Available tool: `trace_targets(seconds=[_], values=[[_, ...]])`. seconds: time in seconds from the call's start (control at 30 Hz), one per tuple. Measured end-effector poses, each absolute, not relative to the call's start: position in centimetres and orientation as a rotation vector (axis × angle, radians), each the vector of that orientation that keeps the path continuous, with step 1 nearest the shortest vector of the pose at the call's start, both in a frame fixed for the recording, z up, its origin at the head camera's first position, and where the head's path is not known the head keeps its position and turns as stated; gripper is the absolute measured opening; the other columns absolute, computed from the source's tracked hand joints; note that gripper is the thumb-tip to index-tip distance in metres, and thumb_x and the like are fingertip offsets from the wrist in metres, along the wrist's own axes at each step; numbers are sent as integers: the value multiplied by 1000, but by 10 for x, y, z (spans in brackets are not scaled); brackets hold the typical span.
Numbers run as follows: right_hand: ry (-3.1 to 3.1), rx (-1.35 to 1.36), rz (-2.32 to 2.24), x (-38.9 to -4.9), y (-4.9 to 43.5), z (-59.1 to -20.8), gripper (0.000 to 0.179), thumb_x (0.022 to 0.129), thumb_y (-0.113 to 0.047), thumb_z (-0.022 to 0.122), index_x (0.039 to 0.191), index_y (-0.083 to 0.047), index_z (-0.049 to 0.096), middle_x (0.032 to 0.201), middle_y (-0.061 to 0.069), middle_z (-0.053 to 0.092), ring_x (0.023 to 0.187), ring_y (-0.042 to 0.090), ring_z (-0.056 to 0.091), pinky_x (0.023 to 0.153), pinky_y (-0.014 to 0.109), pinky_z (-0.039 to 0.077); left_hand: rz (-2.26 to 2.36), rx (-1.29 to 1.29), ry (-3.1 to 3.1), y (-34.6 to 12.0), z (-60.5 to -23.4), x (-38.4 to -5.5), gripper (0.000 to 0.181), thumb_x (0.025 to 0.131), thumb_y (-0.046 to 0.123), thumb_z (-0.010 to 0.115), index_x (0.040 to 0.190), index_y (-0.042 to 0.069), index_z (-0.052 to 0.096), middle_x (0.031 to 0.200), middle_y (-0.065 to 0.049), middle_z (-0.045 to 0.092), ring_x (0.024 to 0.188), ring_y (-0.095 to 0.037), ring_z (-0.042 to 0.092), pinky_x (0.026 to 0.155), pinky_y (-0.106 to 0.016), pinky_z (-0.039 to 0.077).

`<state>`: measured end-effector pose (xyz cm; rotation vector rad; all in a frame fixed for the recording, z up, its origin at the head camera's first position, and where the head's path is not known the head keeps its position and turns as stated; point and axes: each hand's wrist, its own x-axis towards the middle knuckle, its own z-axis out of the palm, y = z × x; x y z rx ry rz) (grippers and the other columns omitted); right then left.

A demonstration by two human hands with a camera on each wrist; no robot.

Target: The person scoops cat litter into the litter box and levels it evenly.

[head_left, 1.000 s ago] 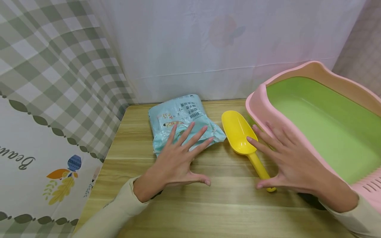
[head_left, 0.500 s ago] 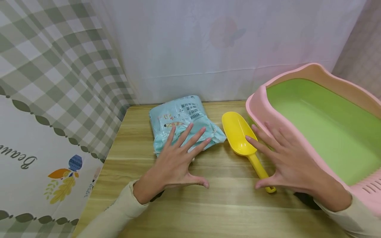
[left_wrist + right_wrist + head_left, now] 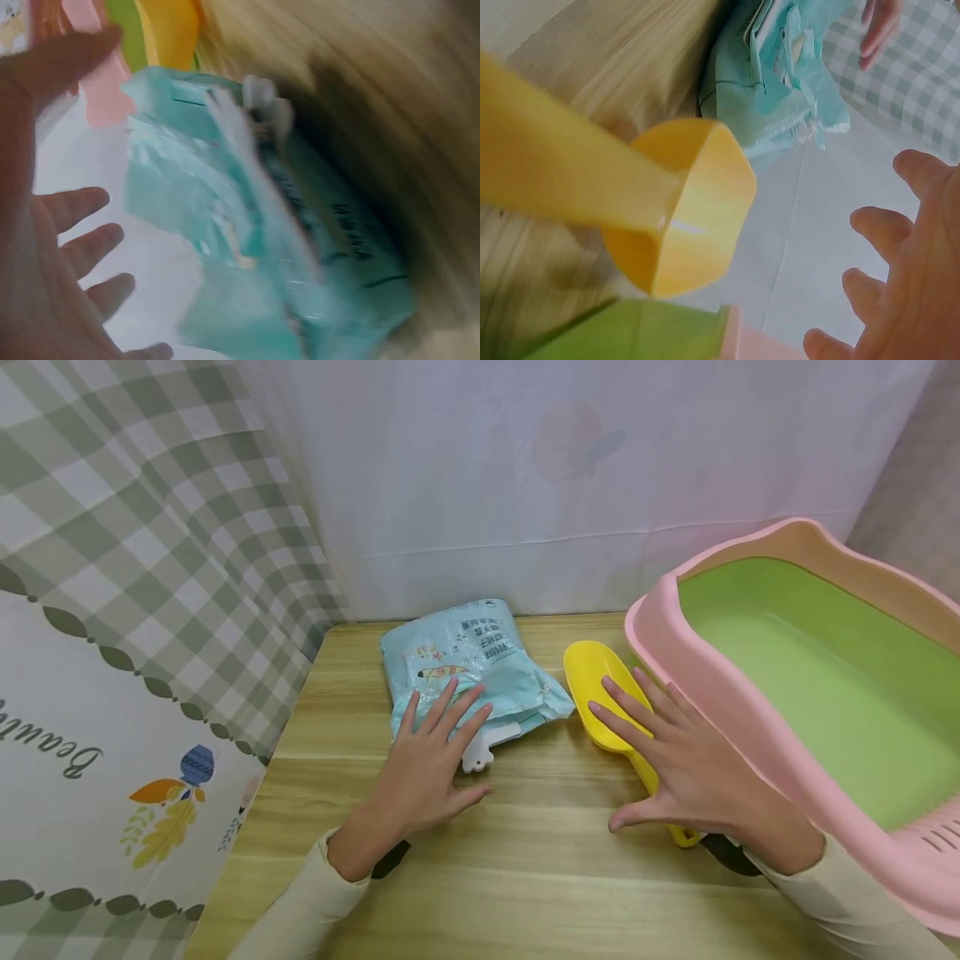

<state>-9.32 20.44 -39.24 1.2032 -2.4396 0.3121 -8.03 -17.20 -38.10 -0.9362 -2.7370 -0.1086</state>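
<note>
A light-blue plastic bag (image 3: 457, 647) with printed lettering lies near the back of the table, its crumpled end folded over. From under that fold sticks a white plastic piece with a knobbed end (image 3: 478, 753); the rest of it is hidden. My left hand (image 3: 423, 772) hovers in front of the bag with fingers spread, holding nothing. A yellow scoop (image 3: 588, 672) lies right of the bag, handle toward me. Over its lower part is my right hand (image 3: 686, 768), fingers spread and gripping nothing. The left wrist view also shows the bag (image 3: 225, 292), blurred.
A large pink tub with a green inside (image 3: 720, 668) stands at the right, close beside the scoop. White cloth (image 3: 450, 485) hangs behind the wooden table (image 3: 525, 902), and checked cloth (image 3: 187, 485) hangs at the left.
Both hands have drawn slightly: the left down and toward me, the right leftward over the scoop. The white piece at the bag's fold is now uncovered. Bag, scoop and tub stay put.
</note>
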Motion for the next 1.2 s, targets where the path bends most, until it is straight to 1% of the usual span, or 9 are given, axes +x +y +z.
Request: trace_targets(seconds=[0.17,0.37,0.5,0.57,0.67,0.77,0.83,0.97,1.2], values=[[-2466,1236,384,-100,191,-396,125,86,-101,41,177,-17,27,179,17,26,167,45,12,133,56,3,-200,-913,-2731,-183,-389,-82,94,81,38,99,159,6,56,174,-13,38,165,-39,24,124,-76,22],[-2504,1236,471,-104,170,-396,124,83,-101,49,174,-17,35,180,12,27,163,46,26,126,67,25,-207,-919,-2707,-195,-399,-84,85,78,26,102,150,5,63,162,-16,51,163,-38,30,127,-70,20],[-2461,1254,485,-109,154,-399,116,87,-96,52,168,-13,45,174,14,39,158,45,37,121,68,34,-174,-945,-2686,-199,-405,-87,74,80,20,100,144,5,67,157,-16,56,160,-39,35,127,-69,22],[-2403,1284,507,-113,147,-401,106,93,-89,55,162,-9,53,168,16,47,155,45,42,120,66,38,-156,-952,-2676,-201,-408,-88,69,81,16,98,143,5,69,155,-16,57,159,-39,37,127,-69,23],[-2324,1331,535,-117,134,-403,84,99,-68,70,152,-4,62,161,18,56,150,45,48,117,63,43,-141,-952,-2671,-204,-413,-91,66,81,9,95,141,5,69,153,-16,58,159,-38,37,127,-66,26],[-2307,1356,523,-119,122,-402,68,91,-43,87,143,-2,69,154,18,62,147,43,53,116,58,46,-146,-952,-2670,-206,-416,-95,65,81,5,94,142,4,69,152,-16,59,158,-38,38,127,-64,27],[-2308,1361,503,-121,112,-402,61,87,-31,91,138,-3,72,150,17,65,144,41,56,116,55,48,-152,-950,-2672,-207,-417,-96,66,82,5,95,142,4,69,151,-16,59,158,-38,39,128,-63,28],[-2317,1379,482,-124,96,-404,51,87,-23,92,132,-5,76,144,14,70,138,38,60,115,51,50,-149,-945,-2680,-209,-418,-97,66,83,5,95,143,5,69,151,-15,60,157,-38,41,128,-60,28],[-2307,1436,462,-126,75,-412,47,87,-19,92,131,-8,79,138,9,74,133,34,65,114,47,51,-178,-946,-2680,-210,-421,-97,61,85,-2,89,142,7,70,149,-16,61,154,-39,45,127,-59,30]])
